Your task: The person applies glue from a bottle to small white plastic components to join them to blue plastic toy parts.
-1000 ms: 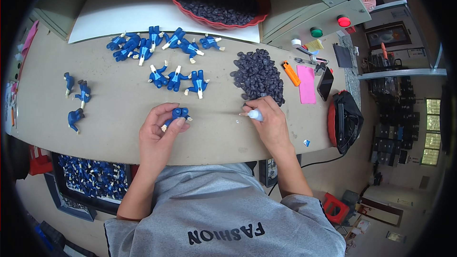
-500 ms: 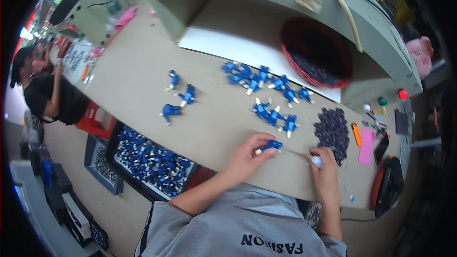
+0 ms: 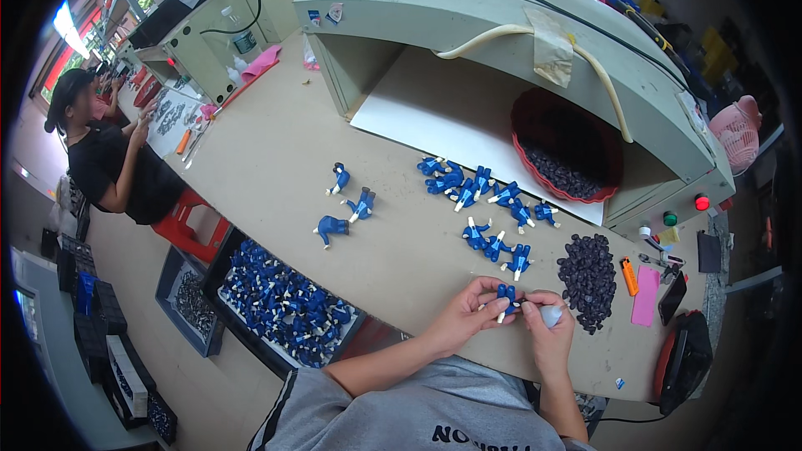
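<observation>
My left hand [image 3: 457, 319] pinches a small blue doll figure [image 3: 503, 294] with pale ends above the table's near edge. Close against its right side, my right hand [image 3: 551, 349] grips a tool with a rounded, pale handle [image 3: 550, 315]; its working end is hidden by fingers. Beyond my hands lie several similar blue figures [image 3: 474, 186] in a loose cluster, with a smaller group [image 3: 361, 205] farther left. Just right of my right hand spreads a pile of small dark pieces [image 3: 588, 280].
A red basket [image 3: 616, 188] of dark pieces sits inside the grey cabinet [image 3: 493, 12]. Right are an orange lighter [image 3: 629, 276], pink sheet [image 3: 645, 296] and black pouch [image 3: 687, 359]. Lower left stands a tray of blue figures [image 3: 284, 301]. A person [image 3: 109, 159] works at far left.
My right hand has moved left to meet my left hand at the held figure. The figure is turned more upright. The whole view has shifted.
</observation>
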A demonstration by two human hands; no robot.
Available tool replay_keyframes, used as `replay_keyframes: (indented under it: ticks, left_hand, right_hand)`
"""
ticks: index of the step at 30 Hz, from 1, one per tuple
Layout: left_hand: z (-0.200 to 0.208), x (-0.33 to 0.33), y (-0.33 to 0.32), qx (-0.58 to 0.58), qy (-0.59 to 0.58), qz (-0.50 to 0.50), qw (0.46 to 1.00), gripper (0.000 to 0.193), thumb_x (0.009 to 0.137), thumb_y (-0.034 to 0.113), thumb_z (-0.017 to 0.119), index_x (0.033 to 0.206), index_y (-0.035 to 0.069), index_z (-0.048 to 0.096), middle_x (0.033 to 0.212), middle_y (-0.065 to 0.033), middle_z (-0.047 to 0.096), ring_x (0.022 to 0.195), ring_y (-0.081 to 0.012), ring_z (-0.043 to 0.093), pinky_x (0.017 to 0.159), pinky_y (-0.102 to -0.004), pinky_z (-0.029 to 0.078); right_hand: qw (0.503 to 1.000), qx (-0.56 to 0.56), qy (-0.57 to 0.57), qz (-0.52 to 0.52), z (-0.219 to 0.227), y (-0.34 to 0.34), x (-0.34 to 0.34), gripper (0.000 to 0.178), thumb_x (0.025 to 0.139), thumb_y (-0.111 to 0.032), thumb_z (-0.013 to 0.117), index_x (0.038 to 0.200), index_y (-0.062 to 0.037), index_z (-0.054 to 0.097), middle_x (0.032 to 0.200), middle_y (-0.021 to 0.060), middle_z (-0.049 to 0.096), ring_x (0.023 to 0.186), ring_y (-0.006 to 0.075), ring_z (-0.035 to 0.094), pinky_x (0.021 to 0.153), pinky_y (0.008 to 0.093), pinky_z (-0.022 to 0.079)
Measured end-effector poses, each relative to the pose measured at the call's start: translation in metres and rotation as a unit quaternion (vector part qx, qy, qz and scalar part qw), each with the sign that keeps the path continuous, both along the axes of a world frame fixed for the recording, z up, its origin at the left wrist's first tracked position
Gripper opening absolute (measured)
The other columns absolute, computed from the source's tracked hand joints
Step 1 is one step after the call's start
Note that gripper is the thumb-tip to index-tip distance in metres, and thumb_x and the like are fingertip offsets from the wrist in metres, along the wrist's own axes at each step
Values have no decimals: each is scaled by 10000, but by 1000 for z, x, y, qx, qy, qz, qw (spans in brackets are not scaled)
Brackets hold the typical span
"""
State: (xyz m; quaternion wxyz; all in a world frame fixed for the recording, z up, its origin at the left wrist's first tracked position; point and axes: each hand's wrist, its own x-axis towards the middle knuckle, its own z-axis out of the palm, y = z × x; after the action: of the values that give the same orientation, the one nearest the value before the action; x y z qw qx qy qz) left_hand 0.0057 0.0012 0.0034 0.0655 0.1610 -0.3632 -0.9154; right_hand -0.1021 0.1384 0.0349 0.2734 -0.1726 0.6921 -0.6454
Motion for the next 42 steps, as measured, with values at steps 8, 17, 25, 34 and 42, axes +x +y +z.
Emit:
replay_keyframes:
  ticks: [8, 17, 25, 34, 42]
  left_hand:
    - [-8, -6, 11, 2, -10, 0, 1000, 293, 1011, 139, 544, 1278, 76, 439, 1290, -105, 599, 1173, -163, 589, 1005, -336, 499]
    - [-3, -3, 3, -109, 22, 50, 993, 294, 972, 52, 588, 1224, 9, 444, 1186, -153, 629, 1021, -185, 646, 873, -307, 553]
    - [-3, -7, 9, -178, -14, 36, 983, 282, 967, 24, 577, 1213, 7, 440, 1120, -149, 627, 919, -188, 670, 718, -303, 602]
    - [-8, -6, 15, -220, -14, 48, 974, 306, 946, 11, 612, 1217, 7, 470, 1104, -127, 645, 935, -154, 658, 693, -272, 595]
    - [-10, -4, 15, -250, -37, 33, 967, 318, 946, -21, 595, 1236, 5, 465, 1094, -130, 651, 921, -160, 672, 679, -257, 587]
  right_hand:
    - [914, 103, 391, 40, -4, 10, -10, 231, 767, 9, 770, 974, -18, 670, 949, 139, 664, 856, 270, 666, 743, 342, 538]
    - [966, 131, 212, 70, 5, 8, -16, 190, 821, -57, 741, 1001, -34, 687, 932, 117, 696, 844, 234, 686, 759, 305, 532]
    - [994, 64, 88, 9, 16, 12, -9, 164, 854, -68, 744, 1009, -25, 711, 967, 66, 729, 864, 101, 661, 756, 239, 519]
    - [940, 9, 336, 55, 3, 3, -8, 256, 760, 5, 788, 1003, -14, 709, 1006, 135, 703, 912, 244, 687, 757, 310, 559]
    - [868, 56, 485, 92, 10, 1, -9, 274, 723, 36, 807, 974, -20, 713, 972, 129, 703, 868, 228, 691, 720, 297, 563]
